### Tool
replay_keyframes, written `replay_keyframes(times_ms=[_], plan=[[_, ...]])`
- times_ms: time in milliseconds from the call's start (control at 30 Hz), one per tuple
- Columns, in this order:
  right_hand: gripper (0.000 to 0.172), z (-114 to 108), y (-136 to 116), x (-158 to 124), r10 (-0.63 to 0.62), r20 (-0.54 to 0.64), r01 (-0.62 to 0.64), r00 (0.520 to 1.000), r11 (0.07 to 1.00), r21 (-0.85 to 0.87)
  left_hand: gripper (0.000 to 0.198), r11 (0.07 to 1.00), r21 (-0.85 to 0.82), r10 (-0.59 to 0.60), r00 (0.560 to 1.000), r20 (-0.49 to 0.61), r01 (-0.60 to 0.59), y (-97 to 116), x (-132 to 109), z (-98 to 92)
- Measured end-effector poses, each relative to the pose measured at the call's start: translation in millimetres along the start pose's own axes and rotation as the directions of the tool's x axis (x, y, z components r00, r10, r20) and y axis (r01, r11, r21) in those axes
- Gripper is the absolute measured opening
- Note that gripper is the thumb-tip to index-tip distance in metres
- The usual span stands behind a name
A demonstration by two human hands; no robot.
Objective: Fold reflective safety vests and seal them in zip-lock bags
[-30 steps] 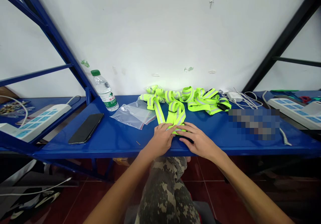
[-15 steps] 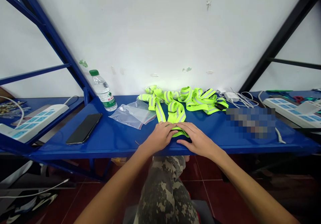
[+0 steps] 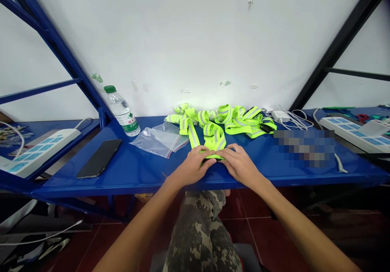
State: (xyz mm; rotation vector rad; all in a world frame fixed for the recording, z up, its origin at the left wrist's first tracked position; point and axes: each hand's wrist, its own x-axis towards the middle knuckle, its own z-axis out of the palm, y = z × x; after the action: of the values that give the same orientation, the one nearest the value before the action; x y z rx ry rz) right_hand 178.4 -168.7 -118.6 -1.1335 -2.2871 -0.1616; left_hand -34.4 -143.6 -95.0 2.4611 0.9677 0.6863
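Head view, fingers (image 3: 207, 160) covering strap (image 3: 215, 140), pixelated patch (image 3: 304, 149)

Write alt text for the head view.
The left hand and right hand rest on a loop of neon yellow reflective strap at the edge of a blue metal shelf. More strap lies tangled behind, with a plastic bag, water bottle and phone to the left.

Left hand (image 3: 191, 167) and right hand (image 3: 239, 165) have closed, seemingly gathering the reflective strap (image 3: 213, 156).
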Motion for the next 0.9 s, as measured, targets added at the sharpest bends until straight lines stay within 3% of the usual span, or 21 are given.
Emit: replay_keyframes(times_ms=[133,267,400,600,667,800,900], plan=[[0.028,-1,2,-1,0.012,0.006,-0.012,1.0,1.0,0.027,0.061,0.992,0.124,-0.019,0.987,-0.158,0.039,0,-10,15.0],[0.031,-2,3,2,0.023,0.062,-0.03,0.998,0.992,0.119,0.038,0.975,0.179,-0.085,0.967,-0.241,0.13,-1,-6,17.4],[0.03,0,3,6,0.031,0.068,-0.044,0.997,0.98,0.193,0.033,0.987,0.062,-0.134,0.972,-0.192,0.148,-4,4,11.9],[0.029,5,6,10,0.09,0.051,-0.1,0.995,0.964,0.247,0.034,0.998,-0.016,-0.056,0.971,-0.234,0.053,-13,15,6.7],[0.035,6,7,11,0.132,0.065,-0.145,0.989,0.956,0.257,0.038,0.998,-0.037,-0.06,0.978,-0.2,0.054,-15,19,8.6],[0.047,9,11,12,0.172,0.079,-0.186,0.982,0.951,0.248,0.053,0.983,0.054,-0.166,0.977,-0.132,0.175,-14,23,16.2],[0.046,12,12,12,0.153,0.062,-0.162,0.986,0.968,0.191,0.044,0.969,0.137,-0.189,0.972,-0.136,0.208,-12,21,20.6]])
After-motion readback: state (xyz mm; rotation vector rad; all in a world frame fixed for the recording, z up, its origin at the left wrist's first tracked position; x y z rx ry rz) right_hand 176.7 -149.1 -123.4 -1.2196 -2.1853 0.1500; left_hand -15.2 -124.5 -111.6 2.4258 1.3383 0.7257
